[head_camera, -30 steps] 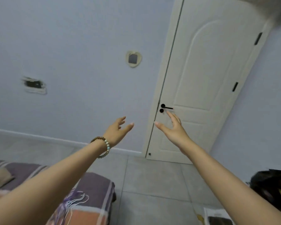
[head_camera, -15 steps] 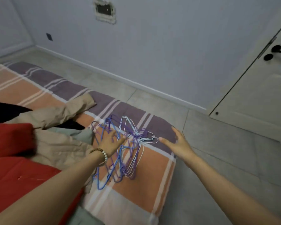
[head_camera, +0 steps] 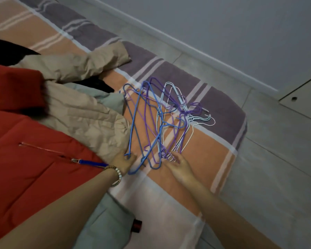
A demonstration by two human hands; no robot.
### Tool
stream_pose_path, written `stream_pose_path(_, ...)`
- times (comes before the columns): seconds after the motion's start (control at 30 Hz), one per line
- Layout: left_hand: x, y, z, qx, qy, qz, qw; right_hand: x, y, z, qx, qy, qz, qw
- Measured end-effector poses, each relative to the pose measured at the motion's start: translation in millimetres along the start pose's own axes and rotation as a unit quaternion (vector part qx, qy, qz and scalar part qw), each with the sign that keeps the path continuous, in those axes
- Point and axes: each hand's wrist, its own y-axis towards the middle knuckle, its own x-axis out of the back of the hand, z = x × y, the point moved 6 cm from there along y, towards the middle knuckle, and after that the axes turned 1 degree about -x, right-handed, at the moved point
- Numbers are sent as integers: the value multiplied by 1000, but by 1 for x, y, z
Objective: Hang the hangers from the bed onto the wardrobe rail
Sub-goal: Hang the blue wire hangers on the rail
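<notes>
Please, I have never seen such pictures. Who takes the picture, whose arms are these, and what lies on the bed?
There is no machine here. A person wears a camera on the head, so the picture looks down along their own two arms. On the bed lies a tangled pile of hangers, blue, purple and white, beside a beige coat and a red jacket. The left hand, with a bracelet, and the right hand touch the pile's near ends; a grip is not clear.

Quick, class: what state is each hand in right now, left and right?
Left hand: at the corner of a blue hanger; whether it grips cannot be told.
Right hand: open, straight fingers at the near ends of the hangers.
</notes>
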Motion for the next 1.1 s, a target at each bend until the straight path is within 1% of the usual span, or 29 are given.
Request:
stream_pose_path(0.1, -8, 14, 23, 10, 29, -1, 1000, -31, 15, -19, -12, 26, 19, 999)
stream_pose_path(0.23, -18, 28, 43, 7, 12, -3, 1000, -65, 33, -40, -33, 74, 40, 996)
stream_pose_path(0.33, -26, 33, 49, -4, -1, 7, 1000, -81, 38, -45, -45, 124, 73, 989)
stream_pose_path(0.37, -28, 34, 51, 1, -1, 15, 1000, -83, 38, -45, -45, 142, 78, 986)
stream_pose_path(0.47, -33, 35, 55, 2, 32, 35, 999, -83, 40, -49, -44, 155, 59, 985)
stream_pose_path(0.57, -32, 31, 54, -14, 62, 35, 997, -81, 38, -55, -60, 175, 60, 981)
stream_pose_path(0.63, -29, 29, 56, -18, 46, 19, 999, -76, 32, -54, -69, 200, 76, 974)
stream_pose_path(0.7, -24, 24, 55, -25, 0, -6, 1000, -71, 23, -47, -60, 219, 99, 969)
stream_pose_path(0.8, -17, 10, 36, -68, -40, -38, 996, -57, 5, -29, -23, 206, 122, 971)
stream_pose_path(0.9, -16, -12, -8, -127, -95, -31, 987, -30, -17, -2, 31, 217, 131, 967)
stream_pose_path(0.97, -18, -25, -45, -169, -107, -26, 979, -2, -35, 19, 61, 221, 119, 966)
stream_pose_path(1.03, -25, -42, -89, -203, -96, 4, 975, 33, -57, 44, 96, 227, 98, 964)
stream_pose_path(1.1, -38, -65, -134, -220, -82, 54, 971, 70, -81, 68, 130, 235, 68, 961)
